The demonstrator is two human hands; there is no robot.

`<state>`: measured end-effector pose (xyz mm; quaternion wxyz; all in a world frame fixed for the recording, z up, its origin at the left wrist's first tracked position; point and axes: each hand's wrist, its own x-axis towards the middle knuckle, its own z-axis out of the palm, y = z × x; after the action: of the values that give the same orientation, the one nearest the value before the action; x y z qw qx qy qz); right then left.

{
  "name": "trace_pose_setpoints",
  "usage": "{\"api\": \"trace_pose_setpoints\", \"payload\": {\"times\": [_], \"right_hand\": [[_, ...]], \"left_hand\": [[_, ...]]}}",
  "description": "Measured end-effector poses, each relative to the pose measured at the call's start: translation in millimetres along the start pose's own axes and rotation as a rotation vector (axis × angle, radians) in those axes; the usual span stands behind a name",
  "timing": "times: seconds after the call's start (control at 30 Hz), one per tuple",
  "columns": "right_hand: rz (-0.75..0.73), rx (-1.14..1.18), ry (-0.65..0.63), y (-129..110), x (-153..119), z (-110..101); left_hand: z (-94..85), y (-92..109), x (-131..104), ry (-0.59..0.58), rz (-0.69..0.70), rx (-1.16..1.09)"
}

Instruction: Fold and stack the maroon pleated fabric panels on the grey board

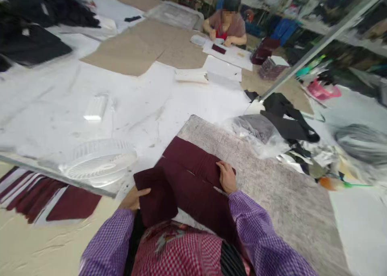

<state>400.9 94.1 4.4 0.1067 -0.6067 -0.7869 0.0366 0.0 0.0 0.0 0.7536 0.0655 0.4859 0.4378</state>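
Observation:
My left hand (132,198) is closed on the left edge of a dark maroon fabric piece (157,197), its thumb lying over the top. That piece is held just in front of my body and overlaps the left end of other maroon cloth. Two long rows of maroon fabric pieces (190,187) lie side by side on a grey mottled board (272,191), with a narrow gap between them. At the right end of the farther row, my right hand (226,177) grips the cloth with bent fingers; its thumb is hidden.
A white round plastic grille (101,163) and a white block (96,107) lie on the white table. Clear plastic bags (254,130) and black scraps (290,118) sit to the right, near a slanting metal pole (320,44). Across the table sits another person (226,26).

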Motion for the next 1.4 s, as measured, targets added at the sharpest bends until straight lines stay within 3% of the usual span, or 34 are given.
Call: {"api": "trace_pose_setpoints", "payload": {"times": [0.23,0.53,0.77,0.87,0.97,1.1,1.2,1.3,1.4], "right_hand": [[0.076,-0.062,-0.010,-39.6,-10.9,19.7],[0.162,-0.014,-0.012,-48.3,21.1,24.9],[0.249,0.118,0.034,-23.1,-27.7,9.7],[0.274,0.210,0.069,-25.1,-39.9,-2.0],[0.163,0.350,0.061,-59.9,-36.2,-16.0],[-0.123,0.534,-0.055,-141.4,-16.2,-34.1],[-0.248,0.602,-0.127,-191.6,7.4,-38.9],[-0.253,0.615,-0.185,-212.5,27.4,-30.9],[-0.178,0.604,-0.211,-211.2,29.0,-16.7]], "left_hand": [[1.4,0.2,2.3,-0.010,-0.019,-0.011],[2.0,-4.5,3.8,-0.022,0.104,0.013],[-1.3,-9.5,6.4,-0.088,0.179,0.028],[-3.4,-11.3,8.4,-0.125,0.187,0.007],[-4.8,-12.0,9.7,-0.158,0.204,-0.014],[-5.7,-10.7,8.5,-0.221,0.189,-0.004],[-6.4,-8.9,6.3,-0.269,0.159,0.015],[-7.0,-7.3,5.6,-0.296,0.148,0.018],[-7.3,-6.4,6.5,-0.304,0.143,0.008]]}}
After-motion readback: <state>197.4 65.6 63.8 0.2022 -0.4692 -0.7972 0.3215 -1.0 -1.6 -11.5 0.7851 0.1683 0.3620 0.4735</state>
